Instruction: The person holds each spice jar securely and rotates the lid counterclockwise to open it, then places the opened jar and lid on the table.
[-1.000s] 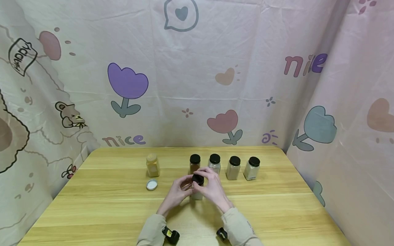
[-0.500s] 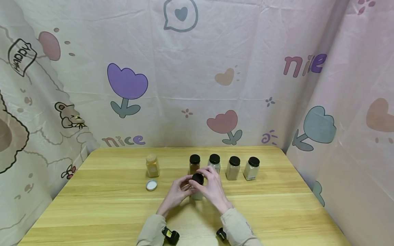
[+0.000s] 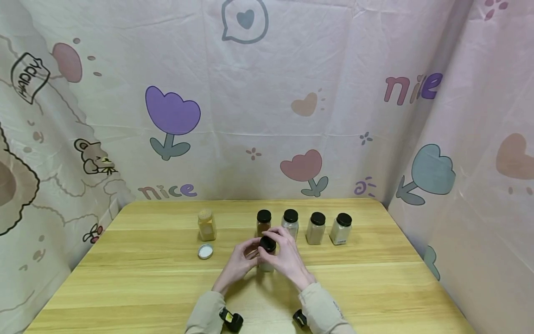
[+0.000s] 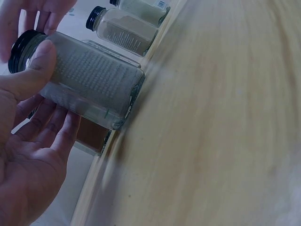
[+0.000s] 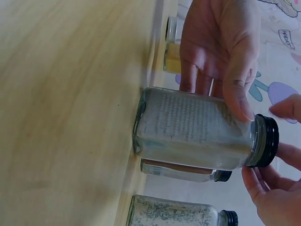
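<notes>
A square glass spice jar [image 4: 94, 75] of pale grey powder stands upright on the table, rows of small print down one side. Its black screw lid [image 3: 268, 244] sits on the neck. My left hand [image 3: 241, 260] holds the jar just under the lid, thumb on one side and fingers behind, as the left wrist view shows. Around the lid curl the thumb and fingertips of my right hand [image 3: 287, 254], also seen in the right wrist view as a hand [image 5: 282, 197] at the lower right. Part of the jar is hidden behind my fingers in the head view.
Behind stand black-lidded jars: one reddish-brown [image 3: 263, 223], one speckled [image 5: 174, 212], and two pale ones [image 3: 315, 229], [image 3: 341, 229]. To the left is a yellow-filled jar [image 3: 207, 226] with a perforated top, a loose round lid [image 3: 205, 251] before it. A patterned curtain [image 3: 250, 116] encloses the wooden table [image 3: 375, 287].
My right thumb and fingers have shifted slightly around the black lid, and the lid's tilt in view varies a little. My left hand keeps its hold; the other jars stay put.
</notes>
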{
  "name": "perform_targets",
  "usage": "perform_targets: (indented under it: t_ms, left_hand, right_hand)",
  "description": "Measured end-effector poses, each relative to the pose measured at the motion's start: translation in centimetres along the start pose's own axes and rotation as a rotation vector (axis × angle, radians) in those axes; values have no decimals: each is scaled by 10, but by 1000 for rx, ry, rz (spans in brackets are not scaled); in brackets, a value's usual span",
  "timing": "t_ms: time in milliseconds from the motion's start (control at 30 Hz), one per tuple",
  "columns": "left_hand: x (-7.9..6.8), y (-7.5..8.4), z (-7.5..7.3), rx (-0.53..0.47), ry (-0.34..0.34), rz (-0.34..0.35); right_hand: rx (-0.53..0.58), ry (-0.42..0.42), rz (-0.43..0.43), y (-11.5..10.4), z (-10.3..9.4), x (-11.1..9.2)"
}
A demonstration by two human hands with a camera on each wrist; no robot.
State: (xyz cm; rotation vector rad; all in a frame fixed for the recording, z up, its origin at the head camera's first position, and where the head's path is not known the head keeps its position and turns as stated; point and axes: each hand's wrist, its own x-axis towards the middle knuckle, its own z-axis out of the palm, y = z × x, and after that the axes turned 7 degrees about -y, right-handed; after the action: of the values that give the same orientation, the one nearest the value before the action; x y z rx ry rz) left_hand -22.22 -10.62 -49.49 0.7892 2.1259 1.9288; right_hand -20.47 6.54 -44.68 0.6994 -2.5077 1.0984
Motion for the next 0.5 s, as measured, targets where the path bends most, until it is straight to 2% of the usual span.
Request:
perform_targets:
  t_ms: [233,500]
  left_hand:
    - [0,1,1,-38,10,-18]
    - [0,0,1,-41,-1,-2]
  right_hand:
    - [-14,52,69,0,1,0]
    - [-12,26,55,-3,-2,0]
